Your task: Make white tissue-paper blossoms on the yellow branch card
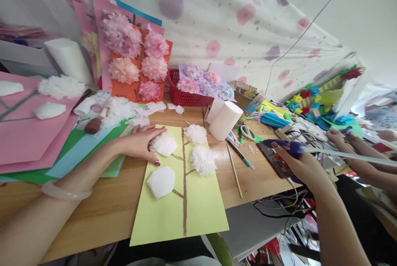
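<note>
A yellow sheet of paper [201, 212] with a brown painted stem and branches lies on the table. My left hand [141, 144] curves its thumb and fingers around the left edge of a white tissue-paper flower [166, 144] at the sheet's upper left. Below that sits a folded white tissue pad [161, 182]. Two fluffed white tissue flowers, an upper one [196, 134] and a lower one [203, 160], lie right of the stem. Off to the right, my right hand [297, 165] grips a blue hot glue gun [287, 147] with a long pale glue stick reaching out its back.
A tissue roll [226, 120], scissors [247, 132] and a wooden stick [235, 171] are beyond the sheet's right side. Behind stands a red basket [189, 100] with paper flowers. Pink sheets [34, 142] lie left. Another person's hands [341, 140] show at right, near cables.
</note>
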A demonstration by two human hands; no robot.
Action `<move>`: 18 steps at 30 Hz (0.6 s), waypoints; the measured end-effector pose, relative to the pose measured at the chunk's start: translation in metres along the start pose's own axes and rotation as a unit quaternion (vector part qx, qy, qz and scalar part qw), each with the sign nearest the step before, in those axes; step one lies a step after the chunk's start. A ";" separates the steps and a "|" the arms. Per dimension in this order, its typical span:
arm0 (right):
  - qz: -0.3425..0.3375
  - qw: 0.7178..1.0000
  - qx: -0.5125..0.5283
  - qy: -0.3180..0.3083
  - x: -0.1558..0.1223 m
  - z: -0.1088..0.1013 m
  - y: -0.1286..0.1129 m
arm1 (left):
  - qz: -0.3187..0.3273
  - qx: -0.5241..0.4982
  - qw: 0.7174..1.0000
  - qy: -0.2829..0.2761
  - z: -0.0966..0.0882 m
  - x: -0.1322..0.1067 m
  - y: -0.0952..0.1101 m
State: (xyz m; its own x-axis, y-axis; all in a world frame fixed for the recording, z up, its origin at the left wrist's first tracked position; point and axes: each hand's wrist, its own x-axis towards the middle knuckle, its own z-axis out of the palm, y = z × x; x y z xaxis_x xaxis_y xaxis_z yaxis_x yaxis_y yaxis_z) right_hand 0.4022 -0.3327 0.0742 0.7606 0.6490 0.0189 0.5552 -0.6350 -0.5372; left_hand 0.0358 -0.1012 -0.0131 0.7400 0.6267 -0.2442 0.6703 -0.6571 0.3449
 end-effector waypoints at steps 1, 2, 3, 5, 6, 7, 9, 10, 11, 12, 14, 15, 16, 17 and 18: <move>-0.019 0.999 0.031 0.002 -0.006 0.001 -0.008 | 0.003 -0.005 1.000 0.003 0.000 0.000 0.000; -0.044 0.997 0.063 0.010 -0.012 0.004 -0.016 | 0.005 -0.012 1.000 0.008 0.000 0.000 -0.001; -0.074 0.993 0.093 0.012 -0.020 0.009 -0.025 | 0.006 -0.020 1.000 0.013 0.000 0.000 -0.002; -0.127 0.984 0.125 0.001 -0.036 0.021 -0.044 | 0.005 -0.034 0.999 0.018 -0.001 0.001 -0.004; -0.143 0.981 0.131 -0.001 -0.044 0.029 -0.054 | 0.007 -0.040 0.999 0.016 -0.002 0.001 -0.006; -0.171 0.976 0.133 -0.027 -0.051 0.037 -0.063 | 0.012 -0.045 0.999 0.012 -0.003 0.001 -0.008; -0.256 0.951 0.127 -0.115 -0.061 0.055 -0.082 | 0.033 -0.054 0.998 0.006 -0.005 0.001 -0.013; -0.293 0.936 0.123 -0.151 -0.064 0.064 -0.091 | 0.045 -0.060 0.997 0.003 -0.006 0.001 -0.016; -0.323 0.921 0.110 -0.190 -0.066 0.074 -0.100 | 0.057 -0.067 0.996 0.001 -0.007 0.002 -0.018; -0.345 0.910 0.093 -0.209 -0.067 0.084 -0.109 | 0.065 -0.073 0.995 -0.001 -0.007 0.002 -0.020; -0.372 0.900 0.049 -0.223 -0.068 0.104 -0.123 | 0.075 -0.087 0.993 -0.006 -0.008 0.002 -0.024; -0.380 0.897 0.031 -0.223 -0.068 0.112 -0.129 | 0.079 -0.094 0.992 -0.007 -0.008 0.003 -0.025; -0.381 0.895 0.020 -0.232 -0.067 0.120 -0.134 | 0.081 -0.100 0.992 -0.005 -0.007 0.003 -0.027; -0.379 0.894 0.013 -0.240 -0.067 0.126 -0.138 | 0.083 -0.106 0.991 -0.004 -0.007 0.003 -0.028; -0.376 0.893 0.009 -0.249 -0.066 0.132 -0.141 | 0.085 -0.110 0.990 -0.002 -0.006 0.004 -0.029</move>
State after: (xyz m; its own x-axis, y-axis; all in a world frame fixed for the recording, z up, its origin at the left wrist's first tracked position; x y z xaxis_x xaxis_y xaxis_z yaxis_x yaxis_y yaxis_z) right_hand 0.2296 -0.2312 0.0376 -0.0704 0.9975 0.0055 0.8372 0.0621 -0.5434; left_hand 0.0188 -0.0773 -0.0183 0.8412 0.5136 -0.1693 0.5084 -0.6446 0.5709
